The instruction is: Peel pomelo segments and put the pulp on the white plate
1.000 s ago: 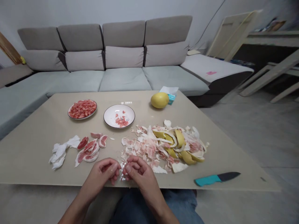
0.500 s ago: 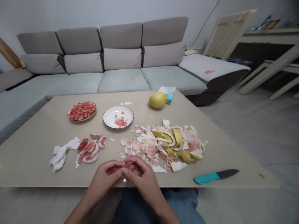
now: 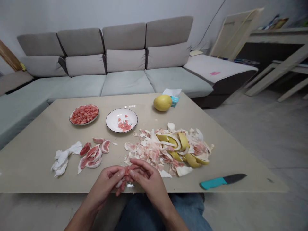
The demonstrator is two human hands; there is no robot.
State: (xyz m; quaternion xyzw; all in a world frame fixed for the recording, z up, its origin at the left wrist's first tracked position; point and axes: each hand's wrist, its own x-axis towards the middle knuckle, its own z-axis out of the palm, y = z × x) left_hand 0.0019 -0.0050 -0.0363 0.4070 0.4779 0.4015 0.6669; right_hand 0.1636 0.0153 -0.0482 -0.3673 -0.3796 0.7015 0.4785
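My left hand [image 3: 107,181] and my right hand [image 3: 148,179] meet at the table's near edge. Between their fingertips is a piece of pink pomelo flesh [image 3: 126,171], gripped from both sides and partly hidden by the fingers. Pale membrane seems to show under my left fingers. Left of my hands lie several pomelo segments [image 3: 93,155], some with white membrane. A heap of peel and membrane scraps [image 3: 154,152] spreads just beyond my right hand. Farther back, one plate [image 3: 109,120] holds a few bits of flesh, and another plate [image 3: 71,121] is piled with pink flesh.
A knife [image 3: 222,182] with a turquoise handle lies at the table's right front. Crumpled tissue [image 3: 61,162] is at the left. A whole yellow pomelo [image 3: 162,103] and a tissue pack [image 3: 175,101] stand at the back. Behind the table is a grey sofa [image 3: 125,81].
My hands have tilted and opened slightly, so more of the pink flesh shows between the fingertips. My left fingers have dropped lower. Things on the table stay where they were.
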